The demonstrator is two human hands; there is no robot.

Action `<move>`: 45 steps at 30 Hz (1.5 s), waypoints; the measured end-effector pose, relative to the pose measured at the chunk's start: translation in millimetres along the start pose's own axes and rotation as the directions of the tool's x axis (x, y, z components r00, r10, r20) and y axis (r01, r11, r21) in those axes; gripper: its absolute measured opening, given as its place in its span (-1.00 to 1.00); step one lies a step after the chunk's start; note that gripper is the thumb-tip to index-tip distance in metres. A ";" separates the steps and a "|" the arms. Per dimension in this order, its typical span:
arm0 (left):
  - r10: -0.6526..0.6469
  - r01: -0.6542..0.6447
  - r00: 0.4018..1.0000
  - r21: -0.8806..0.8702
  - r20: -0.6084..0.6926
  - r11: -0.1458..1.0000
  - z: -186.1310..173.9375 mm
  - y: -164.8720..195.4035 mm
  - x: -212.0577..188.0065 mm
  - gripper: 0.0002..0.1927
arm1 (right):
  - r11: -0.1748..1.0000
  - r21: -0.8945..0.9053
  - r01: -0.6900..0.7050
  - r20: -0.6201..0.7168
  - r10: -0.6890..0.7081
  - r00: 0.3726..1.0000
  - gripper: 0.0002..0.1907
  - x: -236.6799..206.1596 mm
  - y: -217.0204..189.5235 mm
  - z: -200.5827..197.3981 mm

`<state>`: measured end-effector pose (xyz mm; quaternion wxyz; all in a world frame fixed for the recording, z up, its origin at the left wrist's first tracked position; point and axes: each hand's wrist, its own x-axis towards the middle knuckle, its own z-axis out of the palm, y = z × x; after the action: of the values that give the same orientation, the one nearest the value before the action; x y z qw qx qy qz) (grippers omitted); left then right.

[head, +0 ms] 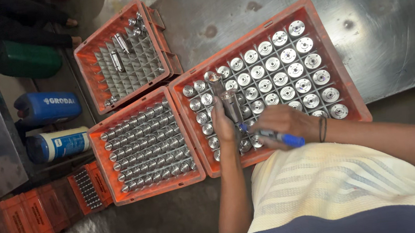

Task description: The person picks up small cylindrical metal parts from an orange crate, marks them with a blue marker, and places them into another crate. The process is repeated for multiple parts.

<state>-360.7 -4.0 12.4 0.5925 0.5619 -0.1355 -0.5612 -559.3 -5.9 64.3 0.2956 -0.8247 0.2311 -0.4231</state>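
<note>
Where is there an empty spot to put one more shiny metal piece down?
The far orange crate has mostly bare grid cells in its middle, between a few loose metal parts at its far end and some at its near corner. The bare steel table beyond the big crate is free too. The big crate and the packed crate are crowded.

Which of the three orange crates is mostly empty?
The far crate, beyond the other two. Most of its grid cells are bare, with a few metal parts inside, while the other two crates are nearly full.
</note>
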 end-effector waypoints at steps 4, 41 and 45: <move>0.052 -0.044 0.985 -0.052 0.165 0.998 -1.2 3.6 -5.3 -0.58 | 0.997 0.060 -0.037 -0.042 0.040 0.998 -0.77 -5.8 0.0 -1.9; 0.055 -0.027 0.955 -0.098 0.293 0.995 -38.0 29.9 -0.8 -0.44 | 0.991 0.086 0.107 0.132 -0.118 0.984 -0.77 4.2 -1.7 -1.2; -0.016 0.018 0.999 -0.036 0.051 0.999 -15.1 1.8 -5.4 -0.58 | 0.996 0.093 -0.018 0.034 0.015 0.999 -0.76 6.0 -0.8 3.4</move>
<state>-349.6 7.7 11.4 0.5942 0.5379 -0.1356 -0.5824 -553.2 -8.1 66.6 0.3411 -0.8151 0.2128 -0.4171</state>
